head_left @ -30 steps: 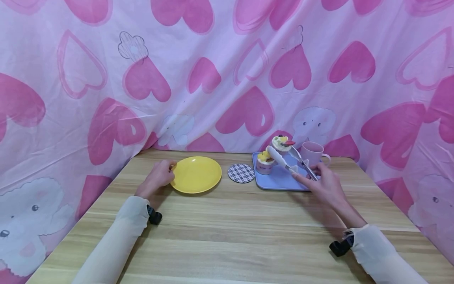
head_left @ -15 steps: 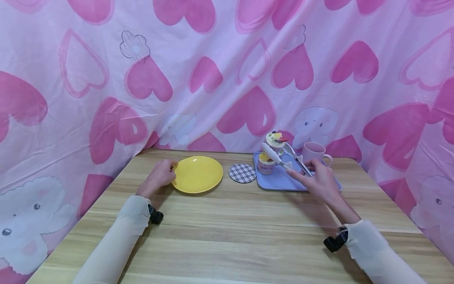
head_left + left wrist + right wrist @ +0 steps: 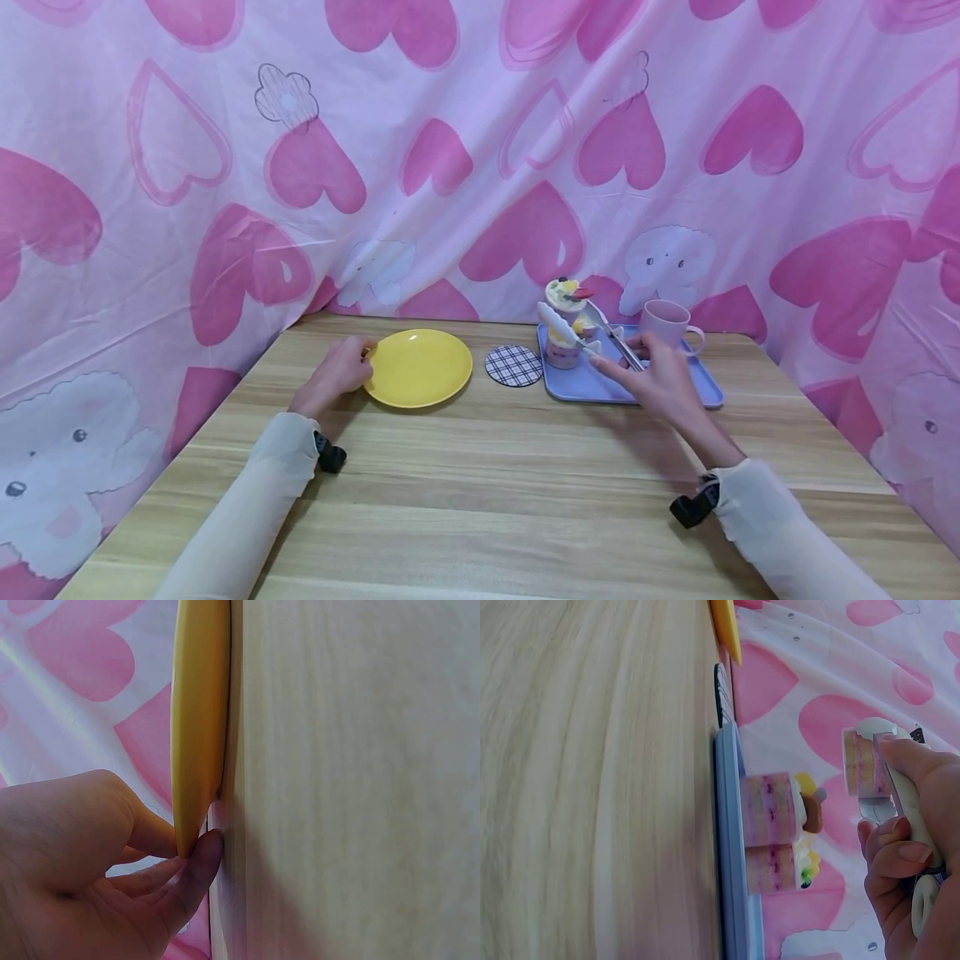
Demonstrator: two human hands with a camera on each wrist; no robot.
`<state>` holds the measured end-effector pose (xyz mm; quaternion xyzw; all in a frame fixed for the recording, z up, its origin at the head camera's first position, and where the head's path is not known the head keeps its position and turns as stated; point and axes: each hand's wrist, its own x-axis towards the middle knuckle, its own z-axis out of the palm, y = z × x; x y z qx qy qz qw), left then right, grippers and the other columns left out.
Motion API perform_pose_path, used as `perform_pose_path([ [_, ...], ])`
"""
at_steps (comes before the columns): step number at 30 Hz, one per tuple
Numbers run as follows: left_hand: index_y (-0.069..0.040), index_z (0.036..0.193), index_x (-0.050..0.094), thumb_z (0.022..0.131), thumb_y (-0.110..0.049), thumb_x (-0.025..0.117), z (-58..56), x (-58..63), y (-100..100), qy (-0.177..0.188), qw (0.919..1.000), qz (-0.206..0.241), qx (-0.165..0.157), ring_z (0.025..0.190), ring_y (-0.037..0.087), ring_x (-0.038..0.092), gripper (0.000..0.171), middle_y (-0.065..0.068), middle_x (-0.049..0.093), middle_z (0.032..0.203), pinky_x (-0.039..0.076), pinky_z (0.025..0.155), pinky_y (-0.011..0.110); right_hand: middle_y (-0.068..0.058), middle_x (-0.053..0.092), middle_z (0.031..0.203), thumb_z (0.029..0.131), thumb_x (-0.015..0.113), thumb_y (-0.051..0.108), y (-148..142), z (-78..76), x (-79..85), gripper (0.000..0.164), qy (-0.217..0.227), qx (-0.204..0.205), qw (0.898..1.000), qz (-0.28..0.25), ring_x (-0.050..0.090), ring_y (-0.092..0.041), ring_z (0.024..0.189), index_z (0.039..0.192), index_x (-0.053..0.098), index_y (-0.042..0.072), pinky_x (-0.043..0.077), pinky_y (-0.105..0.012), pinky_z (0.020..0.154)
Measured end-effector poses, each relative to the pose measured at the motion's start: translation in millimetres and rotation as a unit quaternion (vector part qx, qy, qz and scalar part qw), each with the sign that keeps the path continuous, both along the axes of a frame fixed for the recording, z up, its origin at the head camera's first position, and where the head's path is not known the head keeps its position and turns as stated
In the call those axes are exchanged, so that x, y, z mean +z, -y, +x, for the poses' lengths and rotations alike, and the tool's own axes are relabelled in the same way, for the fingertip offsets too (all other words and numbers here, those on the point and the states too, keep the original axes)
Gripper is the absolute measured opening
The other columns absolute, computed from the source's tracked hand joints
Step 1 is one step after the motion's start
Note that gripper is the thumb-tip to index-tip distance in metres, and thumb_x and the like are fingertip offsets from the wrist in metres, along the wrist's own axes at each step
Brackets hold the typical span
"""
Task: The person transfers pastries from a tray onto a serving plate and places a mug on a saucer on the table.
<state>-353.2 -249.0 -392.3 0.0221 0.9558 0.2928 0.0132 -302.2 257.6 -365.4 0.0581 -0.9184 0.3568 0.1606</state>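
Observation:
My left hand [image 3: 339, 373] pinches the near-left rim of a yellow plate [image 3: 418, 368], thumb above and fingers below in the left wrist view. With my right hand [image 3: 663, 382] I grip metal tongs [image 3: 617, 343] with pale handles. Between the tong ends is a small dessert cup [image 3: 860, 761] of layered cake, topped with cream and fruit. It hangs raised over the left part of a blue tray [image 3: 600, 390]. Two similar dessert cups stand on the tray, a front cup [image 3: 769, 808] and another cup [image 3: 771, 868] beside it in the right wrist view.
A round checked coaster [image 3: 513, 367] lies between the plate and the tray. On the tray's back right stands a pink mug [image 3: 666, 318], its handle pointing right. A pink heart-print curtain [image 3: 420, 250] hangs behind the wooden table [image 3: 450, 492].
My right hand has moved left, carrying the tongs and the dessert cup toward the tray's left edge, slightly higher. My left hand and the plate have stayed in place.

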Motion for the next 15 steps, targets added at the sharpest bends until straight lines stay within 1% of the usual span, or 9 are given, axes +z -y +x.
perform_pose_path([
  [3,0.007,0.156,0.049,0.097,0.005,0.055,-0.3,-0.5,0,0.003,1.0,0.004,0.003,0.12,0.038,0.059,0.059,0.031,0.055,0.154,0.055,0.112,0.053,-0.016,0.065,0.107,0.087,0.081,0.067,4,-0.5,-0.1,0.078,0.001,0.005,1.0,-0.004,0.053,-0.027,0.095,0.128,0.062,0.004,0.043,-0.03,0.069],
  [7,0.008,0.156,0.049,0.097,0.006,0.056,0.5,-0.3,0,0.004,1.0,0.003,0.002,0.119,0.038,0.059,0.059,0.031,0.055,0.154,0.055,0.112,0.053,-0.016,0.065,0.108,0.087,0.08,0.068,9,-1.1,0.5,0.079,0.01,0.011,1.0,-0.009,0.054,-0.027,0.094,0.13,0.06,0.004,0.045,-0.029,0.066],
  [11,0.008,0.156,0.049,0.097,0.005,0.055,1.7,-0.1,0,-0.001,1.0,0.001,0.001,0.118,0.038,0.059,0.059,0.031,0.057,0.153,0.056,0.111,0.053,-0.017,0.067,0.112,0.088,0.08,0.068,15,-1.5,1.0,0.079,0.017,0.02,1.0,-0.012,0.055,-0.028,0.098,0.132,0.06,0.005,0.048,-0.028,0.066],
  [15,0.008,0.155,0.05,0.097,0.005,0.054,1.6,-0.5,-1,-0.005,1.0,-0.001,0.0,0.117,0.037,0.06,0.058,0.03,0.058,0.152,0.056,0.11,0.052,-0.017,0.07,0.115,0.087,0.08,0.068,21,-2.7,0.8,0.077,0.016,0.027,0.999,-0.01,0.056,-0.029,0.099,0.129,0.061,0.005,0.05,-0.029,0.068],
])
